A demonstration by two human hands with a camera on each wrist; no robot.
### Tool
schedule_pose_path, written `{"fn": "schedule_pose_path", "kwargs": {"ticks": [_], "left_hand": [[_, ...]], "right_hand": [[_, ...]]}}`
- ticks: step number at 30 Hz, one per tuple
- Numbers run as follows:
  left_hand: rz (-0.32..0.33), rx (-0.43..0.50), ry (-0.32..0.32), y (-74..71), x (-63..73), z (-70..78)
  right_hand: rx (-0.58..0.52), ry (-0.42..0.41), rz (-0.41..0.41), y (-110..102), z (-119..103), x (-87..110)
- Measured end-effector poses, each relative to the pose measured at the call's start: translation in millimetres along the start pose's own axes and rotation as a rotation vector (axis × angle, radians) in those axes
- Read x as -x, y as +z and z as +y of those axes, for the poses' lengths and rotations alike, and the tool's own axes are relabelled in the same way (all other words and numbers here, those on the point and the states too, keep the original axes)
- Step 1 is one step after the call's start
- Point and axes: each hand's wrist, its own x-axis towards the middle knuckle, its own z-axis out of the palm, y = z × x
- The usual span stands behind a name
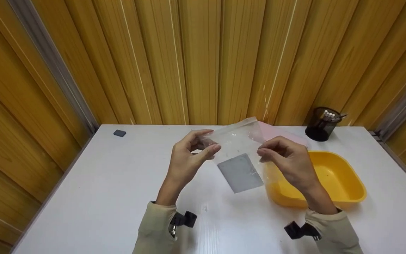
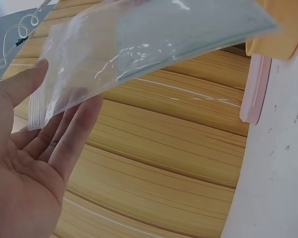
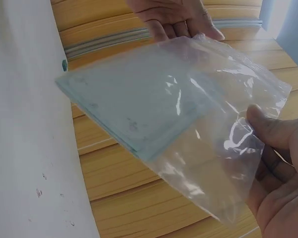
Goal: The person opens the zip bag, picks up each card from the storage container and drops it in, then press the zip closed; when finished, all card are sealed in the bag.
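A clear zip-top plastic bag (image 1: 236, 137) is held up above the white table, with its ribbed zip strip at the upper end. Inside the bag's lower part lies a flat grey square (image 1: 241, 173), pale blue-green in the wrist views; its kind cannot be told. My left hand (image 1: 189, 157) pinches the bag's left side near the zip strip, thumb in front and fingers behind. On the opposite side, my right hand (image 1: 291, 160) pinches the bag's edge between thumb and curled fingers. In the right wrist view the plastic (image 3: 238, 134) creases near that thumb.
A yellow basin (image 1: 344, 169) stands at the right, partly behind my right hand. Behind the bag lies a flat pink thing (image 1: 280, 132). A black mesh pen holder (image 1: 319, 128) with several pens is at the back right, and a small dark block (image 1: 120, 133) at the back left.
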Motion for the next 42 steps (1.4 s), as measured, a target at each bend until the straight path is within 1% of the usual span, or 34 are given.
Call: {"fn": "schedule_pose_path", "kwargs": {"ticks": [4,8,13,17,20,23,26,30,33,36,40,42], "left_hand": [[-0.038,0.040,-0.087,0.3,3.9,-13.6],[-0.056,0.081,-0.138,2.1,9.8,-28.1],[-0.034,0.140,-0.194,3.6,17.8,-41.9],[0.021,0.183,-0.268,3.9,22.1,-52.7],[0.067,0.166,-0.324,2.3,24.8,-63.1],[0.096,0.136,-0.370,-1.3,26.7,-73.9],[0.111,0.109,-0.396,-5.9,26.8,-83.6],[0.113,0.082,-0.418,-11.5,25.9,-96.2],[0.095,0.059,-0.439,-14.1,26.2,-105.0],[0.046,0.024,-0.448,-15.6,27.1,-111.6],[-0.022,-0.026,-0.448,-15.7,28.2,-117.4],[-0.040,-0.038,-0.449,-15.5,28.6,-119.9]], "right_hand": [[-0.069,0.018,0.048,6,8,-1.4],[-0.106,0.052,0.095,15,18,-0.3],[-0.141,0.140,0.142,26,29,3.8],[-0.162,0.245,0.138,35,38,6.6],[-0.146,0.321,0.125,43,44,8.2],[-0.112,0.359,0.100,52,51,8.7],[-0.077,0.376,0.069,60,60,7.6],[-0.084,0.416,0.059,70,73,6.8],[-0.104,0.425,0.069,77,83,8.2],[-0.083,0.402,0.064,81,91,9.6],[-0.034,0.406,0.022,82,100,11.7],[-0.012,0.421,-0.004,81,103,13.2]]}}
